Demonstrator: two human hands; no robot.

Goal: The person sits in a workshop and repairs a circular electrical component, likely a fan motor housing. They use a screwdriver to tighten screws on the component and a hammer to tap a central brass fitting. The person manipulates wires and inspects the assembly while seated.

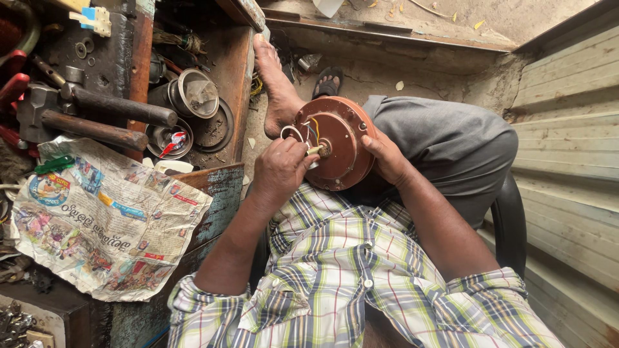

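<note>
— What's nearest?
— The left hand (278,169), closed around the shaft (316,150) at the centre of a brown round motor housing (335,143) (propped on the lap).
— And the right hand (385,156)?
— Gripping the housing's rim, fingers curled.
— Beyond?
— Two hammers (97,113) and a crumpled newspaper (103,219) on the workbench (219,193).

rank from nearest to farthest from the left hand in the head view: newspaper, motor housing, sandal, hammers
1. motor housing: touching the left hand, just to its right.
2. newspaper: on the bench, to the left.
3. sandal: on the ground, up past the housing.
4. hammers: far upper left on the bench.
Newspaper and sandal are near to call.
</note>
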